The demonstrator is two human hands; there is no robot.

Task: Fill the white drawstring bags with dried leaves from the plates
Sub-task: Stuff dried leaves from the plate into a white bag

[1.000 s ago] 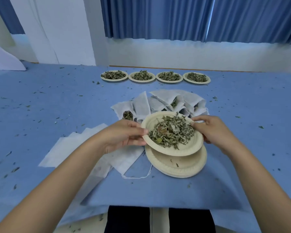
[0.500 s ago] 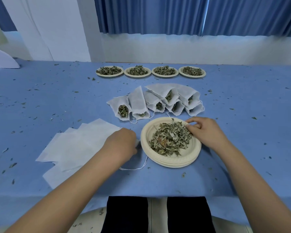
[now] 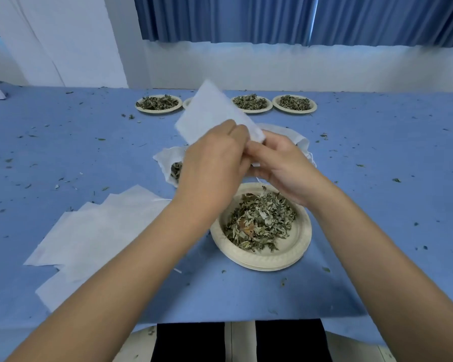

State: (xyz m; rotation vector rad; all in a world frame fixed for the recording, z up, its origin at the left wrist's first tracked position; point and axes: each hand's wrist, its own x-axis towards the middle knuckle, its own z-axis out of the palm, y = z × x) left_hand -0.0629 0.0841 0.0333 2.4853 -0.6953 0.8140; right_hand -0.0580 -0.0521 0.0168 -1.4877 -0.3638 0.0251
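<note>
Makeshift packing workroom: blue-clothed table (image 3: 63,152); blue curtains (image 3: 220,17); row of leaf-filled plates (image 3: 158,112)

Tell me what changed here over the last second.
The leaf plate was lowered onto the stack and let go. The left hand moved to the flat bag pile, took one empty bag and raised it above the plate. The right hand left the rim and joined it on the bag. The far plates and filled bags stayed put.
</note>
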